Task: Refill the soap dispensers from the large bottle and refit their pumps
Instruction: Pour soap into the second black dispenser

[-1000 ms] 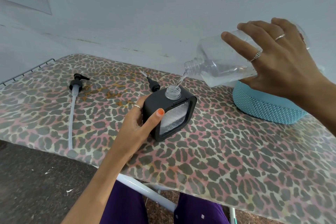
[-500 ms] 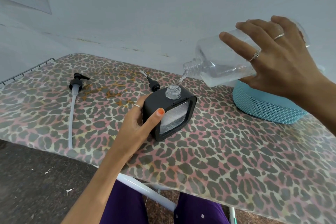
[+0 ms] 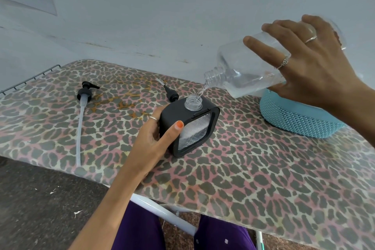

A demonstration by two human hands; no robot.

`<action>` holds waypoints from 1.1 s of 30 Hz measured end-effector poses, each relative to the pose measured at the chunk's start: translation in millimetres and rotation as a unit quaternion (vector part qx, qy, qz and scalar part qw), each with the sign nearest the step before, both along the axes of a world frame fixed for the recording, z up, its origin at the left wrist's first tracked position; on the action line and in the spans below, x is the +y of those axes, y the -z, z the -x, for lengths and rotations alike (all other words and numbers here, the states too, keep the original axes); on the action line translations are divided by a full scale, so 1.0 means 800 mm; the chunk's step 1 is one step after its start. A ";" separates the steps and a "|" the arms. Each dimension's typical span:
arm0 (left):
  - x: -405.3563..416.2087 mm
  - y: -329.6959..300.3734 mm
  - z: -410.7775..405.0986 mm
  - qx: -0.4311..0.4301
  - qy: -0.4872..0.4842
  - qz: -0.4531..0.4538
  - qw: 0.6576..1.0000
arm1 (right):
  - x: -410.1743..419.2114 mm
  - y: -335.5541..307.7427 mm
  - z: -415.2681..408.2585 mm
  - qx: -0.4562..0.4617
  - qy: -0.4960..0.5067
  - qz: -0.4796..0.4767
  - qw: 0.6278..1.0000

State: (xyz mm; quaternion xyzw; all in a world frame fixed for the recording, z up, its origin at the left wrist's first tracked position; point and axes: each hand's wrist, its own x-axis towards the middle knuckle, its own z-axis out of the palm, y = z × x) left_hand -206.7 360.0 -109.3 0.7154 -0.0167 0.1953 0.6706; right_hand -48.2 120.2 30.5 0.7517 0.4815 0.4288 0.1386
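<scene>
Ironing board (image 3: 243, 178) serves as the work surface. Blue basket (image 3: 294, 119) sits at its far right, out of the pour path. Right hand (image 3: 310, 67) grasps the large bottle (image 3: 243, 71), tipped neck-down so a thin stream drops into the dispenser (image 3: 188, 128) below. Left hand (image 3: 154, 140) wraps the dispenser, thumb on its front, probably steadying it. Long pump (image 3: 83, 111) and short pump (image 3: 171, 94) lie aside, leaving the neck open.

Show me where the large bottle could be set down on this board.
The bare leopard-print ironing board in front of the teal basket, right of the black dispenser, is widest. A smaller patch lies between the long-tubed pump and the left hand. Behind the dispenser, the small pump crowds things.
</scene>
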 end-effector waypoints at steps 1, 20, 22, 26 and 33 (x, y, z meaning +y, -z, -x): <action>0.000 0.000 0.000 0.001 0.001 0.001 1.000 | 0.000 0.000 0.000 0.000 -0.002 0.001 1.000; 0.000 -0.001 -0.001 0.001 0.008 0.015 1.000 | 0.006 -0.009 0.001 -0.030 -0.022 0.026 0.999; 0.000 0.000 -0.002 -0.001 0.012 0.023 1.000 | 0.007 -0.011 0.001 -0.030 -0.022 0.029 0.999; -0.001 -0.001 -0.001 -0.005 0.015 0.028 0.999 | 0.010 -0.014 0.005 -0.024 -0.018 0.041 0.999; -0.001 -0.001 -0.001 -0.006 0.017 0.029 0.999 | 0.016 -0.022 0.004 -0.035 -0.016 0.075 0.996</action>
